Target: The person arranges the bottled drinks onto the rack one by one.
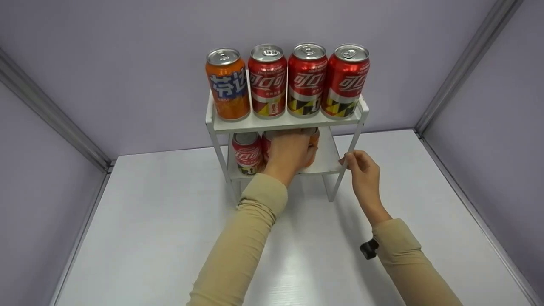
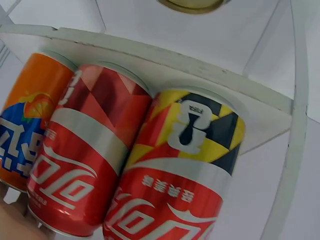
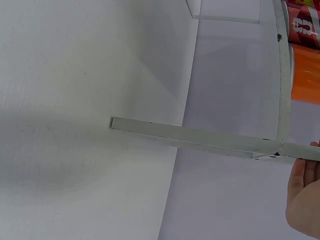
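A white two-tier rack (image 1: 327,159) holds drink cans on both levels. On the lower shelf stand a red cola can (image 1: 247,154), a second red cola can (image 2: 90,150) and an orange soda can (image 1: 313,146). My left hand (image 1: 289,151) reaches under the upper shelf and grips the orange can near its top, hiding much of it and the middle red can. In the left wrist view only a bit of that hand shows, beside the orange can's lower-left end. My right hand (image 1: 363,170) pinches the rack's right front post (image 3: 200,137) at about lower-shelf height.
On the upper shelf an orange can (image 1: 229,91) and three red cola cans (image 1: 267,85) stand in a row. A gold-rimmed round object (image 2: 192,5) is cut off by the left wrist view's edge. Pale walls (image 1: 148,85) enclose the white table (image 1: 148,238) behind and at both sides.
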The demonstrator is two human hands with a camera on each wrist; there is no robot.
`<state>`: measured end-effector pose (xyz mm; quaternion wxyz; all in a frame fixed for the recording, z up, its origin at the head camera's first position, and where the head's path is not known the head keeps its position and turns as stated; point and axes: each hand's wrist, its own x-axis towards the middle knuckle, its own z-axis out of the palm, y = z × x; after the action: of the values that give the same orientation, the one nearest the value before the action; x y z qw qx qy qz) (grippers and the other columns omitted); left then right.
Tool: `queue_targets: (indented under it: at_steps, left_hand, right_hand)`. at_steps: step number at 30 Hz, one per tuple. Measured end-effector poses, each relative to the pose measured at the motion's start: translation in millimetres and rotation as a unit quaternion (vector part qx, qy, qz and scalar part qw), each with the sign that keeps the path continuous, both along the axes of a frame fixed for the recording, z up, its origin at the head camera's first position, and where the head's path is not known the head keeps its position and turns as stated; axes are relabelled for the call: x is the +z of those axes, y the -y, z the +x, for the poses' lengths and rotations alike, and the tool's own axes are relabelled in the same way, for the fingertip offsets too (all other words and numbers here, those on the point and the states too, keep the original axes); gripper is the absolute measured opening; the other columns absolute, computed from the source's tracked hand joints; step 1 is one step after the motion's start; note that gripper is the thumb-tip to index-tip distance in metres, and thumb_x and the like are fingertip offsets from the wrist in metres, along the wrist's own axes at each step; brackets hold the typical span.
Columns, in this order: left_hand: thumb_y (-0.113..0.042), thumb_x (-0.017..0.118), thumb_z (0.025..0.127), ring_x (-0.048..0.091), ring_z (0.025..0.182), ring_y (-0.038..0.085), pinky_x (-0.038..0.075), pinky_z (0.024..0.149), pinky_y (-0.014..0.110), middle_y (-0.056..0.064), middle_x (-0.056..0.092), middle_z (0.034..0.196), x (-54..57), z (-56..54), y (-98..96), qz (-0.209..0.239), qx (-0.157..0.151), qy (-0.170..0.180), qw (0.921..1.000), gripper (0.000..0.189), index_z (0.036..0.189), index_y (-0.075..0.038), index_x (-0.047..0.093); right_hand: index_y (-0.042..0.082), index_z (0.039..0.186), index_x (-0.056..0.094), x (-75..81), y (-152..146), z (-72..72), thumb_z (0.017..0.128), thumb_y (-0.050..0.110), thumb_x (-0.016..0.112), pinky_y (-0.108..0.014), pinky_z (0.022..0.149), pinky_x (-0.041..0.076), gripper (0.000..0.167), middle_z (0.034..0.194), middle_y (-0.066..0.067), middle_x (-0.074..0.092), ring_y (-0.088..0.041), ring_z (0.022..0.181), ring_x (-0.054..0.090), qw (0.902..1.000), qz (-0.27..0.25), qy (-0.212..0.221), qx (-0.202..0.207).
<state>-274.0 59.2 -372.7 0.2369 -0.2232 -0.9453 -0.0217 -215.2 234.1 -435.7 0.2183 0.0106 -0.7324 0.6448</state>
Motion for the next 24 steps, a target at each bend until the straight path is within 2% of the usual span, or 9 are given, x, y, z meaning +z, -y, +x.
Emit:
queue_targets:
  at_steps: [2, 5, 7, 16, 20, 24]
  left_hand:
    - [-0.043, 0.064, 0.094, 0.069, 0.083, 0.023, 0.057, 0.065, 0.040, 0.004, 0.073, 0.102, -1.3, 0.5, -3.0, 0.004, 0.010, -0.003, 0.9999, 0.034, 0.115, -0.018, 0.070]
    - [-0.046, 0.067, 0.092, 0.069, 0.091, 0.025, 0.057, 0.071, 0.041, 0.006, 0.072, 0.108, -2.9, 0.9, -5.7, 0.005, 0.023, -0.017, 0.9996, 0.039, 0.118, -0.017, 0.068]
    - [-0.047, 0.068, 0.091, 0.069, 0.089, 0.024, 0.056, 0.072, 0.040, 0.006, 0.072, 0.106, -3.4, 1.3, -6.4, 0.006, 0.027, -0.019, 0.9994, 0.040, 0.117, -0.017, 0.068]
    - [-0.048, 0.068, 0.090, 0.068, 0.097, 0.023, 0.056, 0.076, 0.039, 0.004, 0.072, 0.110, -1.7, 1.2, -5.2, 0.012, 0.036, -0.004, 0.9993, 0.039, 0.115, -0.018, 0.073]
    - [-0.047, 0.067, 0.092, 0.069, 0.095, 0.024, 0.057, 0.073, 0.039, 0.005, 0.072, 0.110, -0.6, 0.4, -2.7, 0.017, 0.023, 0.016, 0.9995, 0.040, 0.115, -0.015, 0.073]
    - [-0.048, 0.064, 0.094, 0.067, 0.100, 0.024, 0.057, 0.076, 0.040, 0.007, 0.067, 0.123, 1.9, -0.9, 1.1, 0.014, 0.008, 0.052, 0.9985, 0.046, 0.126, -0.015, 0.068]
  right_hand:
    - [-0.005, 0.100, 0.063, 0.5, 0.1, 0.1, 0.102, 0.007, 0.054, -0.035, 0.089, 0.051, 0.016, 0.096, -0.025, 0.066, -0.018, 0.091, 0.066, 1.0000, 0.000, -0.001, -0.001]
    - [-0.005, 0.101, 0.063, 1.2, 0.3, 0.4, 0.102, 0.008, 0.054, -0.032, 0.089, 0.051, 0.016, 0.096, -0.025, 0.066, -0.018, 0.092, 0.066, 1.0000, 0.006, 0.002, -0.003]
    - [-0.006, 0.102, 0.063, 1.7, 0.5, 0.6, 0.102, 0.008, 0.054, -0.031, 0.088, 0.051, 0.016, 0.096, -0.024, 0.067, -0.017, 0.091, 0.066, 0.9999, 0.010, 0.005, -0.006]
    - [-0.006, 0.102, 0.062, -0.1, 0.5, 0.4, 0.102, 0.008, 0.054, -0.031, 0.089, 0.051, 0.016, 0.096, -0.025, 0.067, -0.016, 0.091, 0.066, 0.9999, 0.009, 0.009, 0.000]
    - [-0.006, 0.101, 0.063, -0.6, 0.2, 0.0, 0.102, 0.007, 0.054, -0.029, 0.087, 0.052, 0.015, 0.095, -0.024, 0.067, -0.016, 0.089, 0.066, 1.0000, 0.005, 0.003, -0.002]
    - [-0.005, 0.101, 0.063, -0.8, -0.4, -0.8, 0.102, 0.006, 0.055, -0.028, 0.086, 0.052, 0.015, 0.092, -0.018, 0.068, -0.016, 0.089, 0.066, 1.0000, 0.001, -0.001, -0.001]
